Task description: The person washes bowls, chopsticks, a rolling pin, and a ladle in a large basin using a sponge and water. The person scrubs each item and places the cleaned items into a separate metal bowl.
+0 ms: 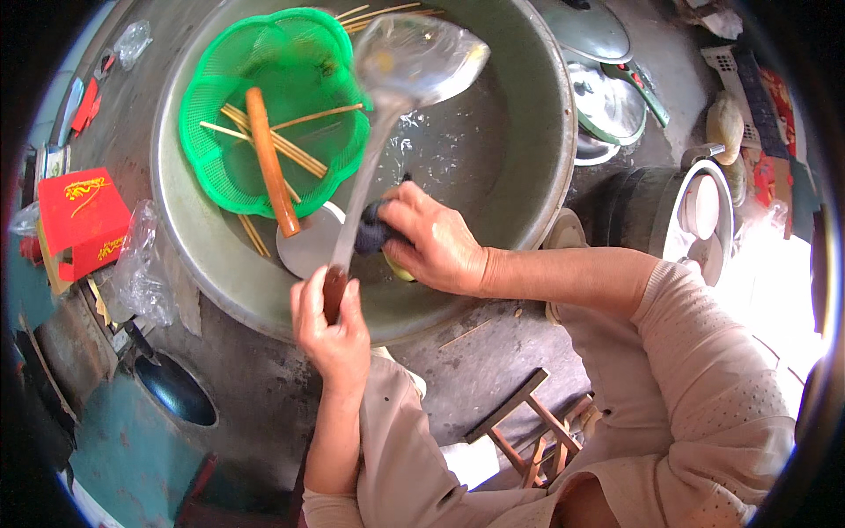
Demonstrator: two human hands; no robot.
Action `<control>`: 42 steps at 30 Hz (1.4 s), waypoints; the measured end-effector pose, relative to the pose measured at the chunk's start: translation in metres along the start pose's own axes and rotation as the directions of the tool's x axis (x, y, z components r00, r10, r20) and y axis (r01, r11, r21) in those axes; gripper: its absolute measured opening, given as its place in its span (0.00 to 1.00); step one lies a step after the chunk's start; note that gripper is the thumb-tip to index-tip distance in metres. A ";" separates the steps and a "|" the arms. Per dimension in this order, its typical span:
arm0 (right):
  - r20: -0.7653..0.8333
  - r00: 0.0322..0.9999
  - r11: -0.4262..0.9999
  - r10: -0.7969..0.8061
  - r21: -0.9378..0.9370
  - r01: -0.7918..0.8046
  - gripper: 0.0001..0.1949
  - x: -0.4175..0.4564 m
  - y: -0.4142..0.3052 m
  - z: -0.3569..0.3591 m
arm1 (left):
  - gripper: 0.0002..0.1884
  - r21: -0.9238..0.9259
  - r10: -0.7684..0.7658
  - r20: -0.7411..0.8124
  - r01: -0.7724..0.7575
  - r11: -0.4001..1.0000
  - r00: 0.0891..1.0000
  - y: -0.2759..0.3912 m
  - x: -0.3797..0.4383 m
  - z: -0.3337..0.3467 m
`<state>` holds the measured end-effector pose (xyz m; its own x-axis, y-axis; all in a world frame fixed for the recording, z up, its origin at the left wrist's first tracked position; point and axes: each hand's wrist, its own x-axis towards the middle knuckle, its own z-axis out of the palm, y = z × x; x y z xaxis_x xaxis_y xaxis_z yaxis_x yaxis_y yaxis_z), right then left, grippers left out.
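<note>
My left hand (pixel 333 330) grips the dark wooden handle of a metal wok spatula (pixel 419 63), whose wet, shiny blade points away over a large metal basin (pixel 168 218). In my right hand (pixel 436 244) is a dark cloth (pixel 374 228), pressed against the spatula's shaft. Water covers part of the basin floor. Left of the spatula, a green plastic colander (pixel 218 175) sits inside the basin, holding several chopsticks (pixel 290 148) and a wooden rolling pin (pixel 270 158). A pale round dish (pixel 300 244) lies partly under the colander, and more chopsticks (pixel 253 235) rest beside it.
Pots with lids (pixel 607 99) stand right of the basin, near a dark bucket (pixel 634 211) holding white bowls. A red box (pixel 86 221) and a clear plastic bag (pixel 145 264) lie to the left. A wok (pixel 175 389) and a wooden stool (pixel 528 422) are closer to me.
</note>
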<state>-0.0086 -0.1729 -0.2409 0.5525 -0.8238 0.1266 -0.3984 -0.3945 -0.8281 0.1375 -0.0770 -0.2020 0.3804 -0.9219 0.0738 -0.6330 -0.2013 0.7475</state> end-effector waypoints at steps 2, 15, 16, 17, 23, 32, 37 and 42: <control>0.021 0.981 0.969 0.192 0.157 -0.193 0.15 0.003 -0.001 0.003 | 0.14 -0.033 0.032 0.021 -0.032 0.999 0.999 -0.003 0.006 0.008; 0.140 0.771 0.459 0.621 0.733 -0.503 0.14 0.008 -0.015 0.010 | 0.15 0.316 0.174 0.021 -0.171 0.933 0.985 -0.003 0.020 0.026; 0.069 0.803 0.582 0.592 0.652 -0.486 0.17 0.002 -0.003 0.028 | 0.15 0.308 0.147 0.014 -0.144 0.941 0.989 -0.003 0.020 0.025; 0.046 0.815 0.639 0.577 0.597 -0.486 0.16 0.001 -0.001 0.031 | 0.15 0.298 0.112 0.006 -0.108 0.948 0.994 -0.006 0.017 0.025; -0.014 0.675 0.522 0.738 0.646 -0.557 0.12 0.020 0.017 0.013 | 0.15 0.394 0.058 0.055 -0.075 0.916 0.997 -0.001 0.013 0.017; -0.036 0.750 0.748 0.660 0.111 -0.654 0.26 0.011 0.057 -0.026 | 0.12 -0.036 -0.137 0.075 0.140 0.990 0.988 -0.013 -0.004 -0.006; 0.187 0.907 0.921 0.377 -0.178 -0.346 0.29 0.004 0.035 -0.053 | 0.16 -0.592 -0.279 0.484 0.545 0.594 0.830 -0.002 -0.007 -0.011; 0.451 0.827 0.826 0.335 0.281 -0.488 0.25 0.005 -0.047 -0.090 | 0.23 -0.716 -0.184 0.591 0.616 0.329 0.785 0.041 -0.019 -0.031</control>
<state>-0.0529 -0.1954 -0.1516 0.6536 -0.6301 -0.4193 -0.3933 0.1905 -0.8995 0.1256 -0.0574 -0.1520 0.0168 -0.8824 -0.4702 0.5088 -0.3973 0.7637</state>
